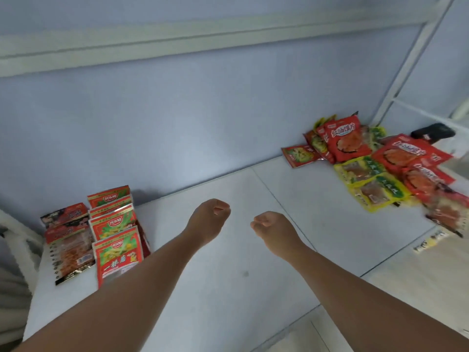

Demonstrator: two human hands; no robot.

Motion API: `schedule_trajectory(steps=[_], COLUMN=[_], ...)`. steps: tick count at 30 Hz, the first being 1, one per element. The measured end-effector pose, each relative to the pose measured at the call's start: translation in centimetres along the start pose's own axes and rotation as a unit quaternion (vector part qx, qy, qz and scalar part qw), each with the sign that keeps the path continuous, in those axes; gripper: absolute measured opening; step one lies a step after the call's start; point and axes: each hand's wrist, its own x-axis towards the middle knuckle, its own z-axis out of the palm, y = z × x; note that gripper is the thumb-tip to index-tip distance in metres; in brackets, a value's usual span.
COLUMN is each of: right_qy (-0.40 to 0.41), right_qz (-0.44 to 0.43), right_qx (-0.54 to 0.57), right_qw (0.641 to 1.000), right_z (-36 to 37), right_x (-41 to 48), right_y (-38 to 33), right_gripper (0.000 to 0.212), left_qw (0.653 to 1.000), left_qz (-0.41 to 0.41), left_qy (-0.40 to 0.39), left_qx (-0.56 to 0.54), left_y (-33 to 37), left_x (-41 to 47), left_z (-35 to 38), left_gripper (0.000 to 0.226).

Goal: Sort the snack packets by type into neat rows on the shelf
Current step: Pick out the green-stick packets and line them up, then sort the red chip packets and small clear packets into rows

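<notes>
Both my hands hover over the middle of the white shelf (228,270) and hold nothing. My left hand (209,219) and my right hand (272,231) have their fingers curled in, a small gap apart. At the shelf's left end stand two rows: red-and-green packets (115,235) overlapping front to back, and beside them dark red-and-black packets (68,247). At the right end lies a loose heap: red packets (347,141), yellow-green packets (373,185) and a small red-and-green packet (300,154).
A pale blue back wall rises behind the shelf, with a white rail across it. A white metal upright (406,72) stands at the right. A black object (432,132) lies behind the heap. The shelf's front edge (342,288) runs diagonally, with floor beyond.
</notes>
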Motion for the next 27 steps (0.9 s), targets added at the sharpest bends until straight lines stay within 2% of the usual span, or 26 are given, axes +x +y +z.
schedule_trajectory(steps=[6, 13, 18, 27], right_qy=[0.045, 0.103, 0.136, 0.178], right_qz=[0.020, 0.054, 0.103, 0.158], right_qx=[0.024, 0.073, 0.109, 0.140], right_qw=[0.998, 0.991, 0.979, 0.961], right_z=[-12.6, -24.9, -29.0, -34.3], right_x=[-1.2, -2.5, -2.7, -0.3], right_y=[7.4, 15.6, 20.0, 25.0], right_gripper=[0.025, 0.026, 0.023, 0.023], left_qw=[0.996, 0.989, 0.981, 0.966], left_qz=[0.041, 0.081, 0.094, 0.087], left_qy=[-0.075, -0.125, -0.172, -0.239], left_qx=[0.015, 0.015, 0.017, 0.053], left_y=[9.6, 18.5, 21.8, 25.5], left_x=[0.7, 1.7, 2.3, 8.6], left_z=[12.9, 26.2, 32.5, 38.7], left_gripper=[0.017, 0.013, 0.009, 0.010])
